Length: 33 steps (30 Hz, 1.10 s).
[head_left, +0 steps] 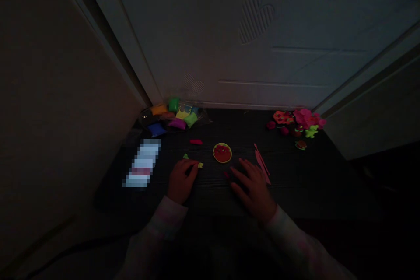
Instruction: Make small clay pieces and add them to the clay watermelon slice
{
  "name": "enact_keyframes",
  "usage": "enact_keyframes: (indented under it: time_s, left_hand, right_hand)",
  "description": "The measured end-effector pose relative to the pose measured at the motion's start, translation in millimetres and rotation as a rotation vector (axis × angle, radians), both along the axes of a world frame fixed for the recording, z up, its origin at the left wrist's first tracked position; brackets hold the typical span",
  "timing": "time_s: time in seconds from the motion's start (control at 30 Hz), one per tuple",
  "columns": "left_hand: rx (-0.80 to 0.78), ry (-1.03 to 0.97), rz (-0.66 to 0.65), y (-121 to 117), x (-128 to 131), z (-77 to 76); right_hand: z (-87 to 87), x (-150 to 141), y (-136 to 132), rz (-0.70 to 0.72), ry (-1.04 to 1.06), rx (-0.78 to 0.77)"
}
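Observation:
My left hand [181,180] rests on the dark table with thumb and forefinger pinched on a small piece of yellow clay [200,165]. A bit of green clay [186,156] lies just beyond its knuckles. My right hand [252,187] is palm down with fingers spread, its tips near a small pinkish-red piece [227,175]. Between and beyond the hands sits a round red clay disc [222,153] with a yellow rim and small lumps on top. To the right of it, a pink clay knife [262,167] and a thin stick [261,157] lie side by side, partly behind my right hand.
A clear bag of coloured clay packets [177,116] lies at the back left, near a blurred bright panel [142,164]. A red piece [196,141] lies mid-table. Finished-looking clay figures [305,119] cluster at the back right. A white panel [203,43] rises behind the table.

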State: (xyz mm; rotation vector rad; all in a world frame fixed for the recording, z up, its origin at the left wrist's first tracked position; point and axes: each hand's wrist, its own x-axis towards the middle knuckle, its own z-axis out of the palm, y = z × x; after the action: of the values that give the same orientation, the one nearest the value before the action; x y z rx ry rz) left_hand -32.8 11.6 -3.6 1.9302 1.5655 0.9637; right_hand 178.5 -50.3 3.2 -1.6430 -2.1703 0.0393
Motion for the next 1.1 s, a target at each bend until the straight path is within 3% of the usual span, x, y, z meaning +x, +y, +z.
enact_keyframes:
  time_s: [0.2,0.5,0.87,1.1]
  left_hand:
    - [0.01,0.005,-0.001,0.2,-0.3,-2.5]
    - [0.015,-0.002,-0.003,0.2,0.3,0.7]
    - [0.0,-0.019,0.009,0.5,-0.1,-0.7]
    - [-0.002,-0.017,0.003,0.1,0.8,1.9]
  right_hand:
    - [-1.0,-11.0,9.6,-0.132,0.109,-0.019]
    - [1.7,-15.9,6.0,-0.179,0.097,0.001]
    - [-3.2,-4.5,-12.9,-0.113,0.04,0.032]
    - [0.8,-5.4,-24.2,0.059,-0.246,-0.101]
